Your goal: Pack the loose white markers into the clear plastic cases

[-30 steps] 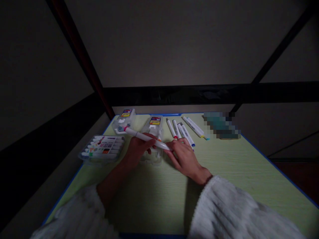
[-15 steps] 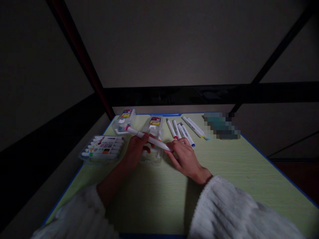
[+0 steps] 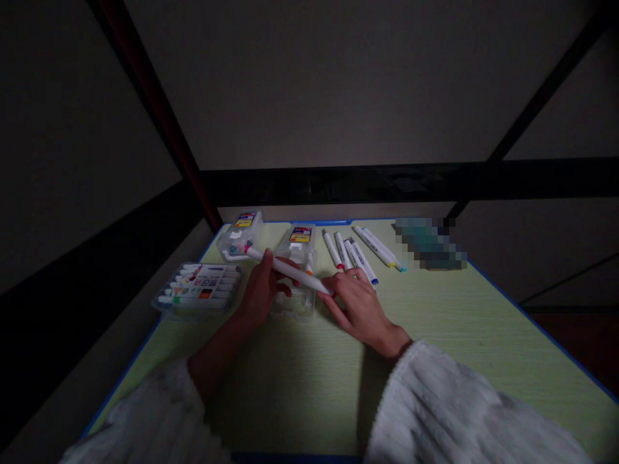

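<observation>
A long white marker point(image 3: 285, 269) with a pink band near its far end lies slantwise between both hands. My left hand point(image 3: 261, 291) is curled round its middle, and my right hand point(image 3: 355, 303) pinches its near end with the fingertips. Under the marker sits a clear plastic marker box point(image 3: 296, 270) with a yellow and red label, an orange-tipped marker standing in it. Both hands rest low over the pale green table point(image 3: 449, 328).
A second clear box point(image 3: 240, 235) stands at the back left. A flat clear case of markers point(image 3: 199, 289) lies at the left edge. Several loose white markers point(image 3: 360, 252) lie in a row behind my right hand. A blurred teal object point(image 3: 429, 243) sits at the back right.
The marker's far end has lifted slightly and shifted a little to the right. My left fingers have adjusted their hold on it; my right hand has barely moved.
</observation>
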{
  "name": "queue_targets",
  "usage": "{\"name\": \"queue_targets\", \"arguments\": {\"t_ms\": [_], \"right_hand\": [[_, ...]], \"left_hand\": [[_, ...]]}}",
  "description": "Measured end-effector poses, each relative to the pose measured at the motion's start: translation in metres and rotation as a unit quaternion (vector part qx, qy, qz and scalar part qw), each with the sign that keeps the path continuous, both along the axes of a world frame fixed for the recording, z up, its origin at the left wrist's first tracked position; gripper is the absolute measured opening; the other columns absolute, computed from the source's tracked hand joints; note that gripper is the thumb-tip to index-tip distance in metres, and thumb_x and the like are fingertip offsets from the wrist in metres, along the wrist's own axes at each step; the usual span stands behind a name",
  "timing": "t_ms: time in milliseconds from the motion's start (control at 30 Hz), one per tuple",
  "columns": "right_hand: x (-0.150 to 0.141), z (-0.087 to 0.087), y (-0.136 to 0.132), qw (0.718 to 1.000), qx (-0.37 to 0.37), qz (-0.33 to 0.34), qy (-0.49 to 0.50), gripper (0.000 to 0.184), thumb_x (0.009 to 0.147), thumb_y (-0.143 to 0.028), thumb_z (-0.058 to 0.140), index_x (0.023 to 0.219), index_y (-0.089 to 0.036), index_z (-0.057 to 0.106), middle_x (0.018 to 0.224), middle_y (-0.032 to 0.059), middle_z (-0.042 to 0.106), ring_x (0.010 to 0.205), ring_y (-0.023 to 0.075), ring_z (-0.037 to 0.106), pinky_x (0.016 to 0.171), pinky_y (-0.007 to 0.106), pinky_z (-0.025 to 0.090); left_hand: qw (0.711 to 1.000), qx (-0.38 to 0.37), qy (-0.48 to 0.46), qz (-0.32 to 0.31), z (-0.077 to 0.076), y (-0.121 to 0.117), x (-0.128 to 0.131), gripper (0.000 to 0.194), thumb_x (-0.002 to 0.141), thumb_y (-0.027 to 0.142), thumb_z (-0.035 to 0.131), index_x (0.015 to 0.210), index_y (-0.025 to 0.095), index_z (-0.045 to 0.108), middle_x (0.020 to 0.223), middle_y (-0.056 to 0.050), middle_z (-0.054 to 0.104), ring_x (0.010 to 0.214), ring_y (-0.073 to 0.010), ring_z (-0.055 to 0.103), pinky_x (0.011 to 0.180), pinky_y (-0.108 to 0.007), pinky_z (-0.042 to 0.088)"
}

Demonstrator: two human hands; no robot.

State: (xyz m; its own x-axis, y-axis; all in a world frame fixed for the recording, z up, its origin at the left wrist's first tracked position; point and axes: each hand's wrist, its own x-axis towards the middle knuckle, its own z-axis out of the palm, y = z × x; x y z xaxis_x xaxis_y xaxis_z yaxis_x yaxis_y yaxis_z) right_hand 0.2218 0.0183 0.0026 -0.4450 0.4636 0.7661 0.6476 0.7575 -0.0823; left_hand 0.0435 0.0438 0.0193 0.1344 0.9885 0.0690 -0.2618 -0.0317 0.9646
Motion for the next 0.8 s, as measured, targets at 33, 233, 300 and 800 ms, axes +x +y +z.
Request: {"name": "queue_targets", "arguments": {"t_ms": [33, 233, 300, 800], "right_hand": [[0.0001, 0.0002, 0.0, 1.0, 0.001, 0.0, 0.0, 0.02, 0.089, -0.025, 0.037, 0.079, -0.017, 0.052, 0.065, 0.0029, 0.056, 0.061, 0.0158, 0.049, 0.069, 0.031, 0.036], [-0.0003, 0.0016, 0.0001, 1.0, 0.011, 0.0, 0.0, 0.02, 0.089, -0.024, 0.038, 0.078, -0.015, 0.052, 0.064, 0.0035, 0.055, 0.061, 0.0155, 0.049, 0.068, 0.03, 0.036], [-0.0006, 0.0013, 0.0002, 1.0, 0.015, -0.002, -0.001, 0.019, 0.089, -0.024, 0.038, 0.079, -0.016, 0.052, 0.064, 0.0031, 0.055, 0.06, 0.0154, 0.049, 0.068, 0.03, 0.036], [-0.0018, -0.0004, -0.0001, 1.0, -0.016, 0.009, -0.021, 0.023, 0.089, -0.025, 0.036, 0.078, -0.014, 0.052, 0.064, 0.0031, 0.055, 0.058, 0.0148, 0.047, 0.067, 0.029, 0.035]], "left_hand": [[1.0, -0.002, -0.009, -0.006, 0.0004, -0.0002, -0.0002, 0.053, 0.068, 0.065, 0.05, 0.067, 0.013, 0.06, 0.06, -0.003, 0.059, 0.049, -0.0114, 0.052, 0.036, -0.019, 0.037], [0.999, -0.004, -0.022, -0.032, 0.0009, -0.0005, -0.0012, 0.053, 0.071, 0.064, 0.048, 0.067, 0.013, 0.062, 0.059, -0.002, 0.058, 0.051, -0.0121, 0.053, 0.037, -0.019, 0.039], [0.999, -0.001, -0.024, -0.026, -0.0002, 0.0002, -0.0018, 0.05, 0.072, 0.062, 0.049, 0.067, 0.014, 0.062, 0.06, -0.003, 0.058, 0.051, -0.0117, 0.053, 0.038, -0.019, 0.04], [0.998, 0.018, -0.029, 0.047, -0.0001, 0.0009, -0.0017, 0.037, 0.069, 0.05, 0.059, 0.064, 0.013, 0.057, 0.058, -0.001, 0.059, 0.046, -0.0105, 0.053, 0.035, -0.019, 0.039]]}}
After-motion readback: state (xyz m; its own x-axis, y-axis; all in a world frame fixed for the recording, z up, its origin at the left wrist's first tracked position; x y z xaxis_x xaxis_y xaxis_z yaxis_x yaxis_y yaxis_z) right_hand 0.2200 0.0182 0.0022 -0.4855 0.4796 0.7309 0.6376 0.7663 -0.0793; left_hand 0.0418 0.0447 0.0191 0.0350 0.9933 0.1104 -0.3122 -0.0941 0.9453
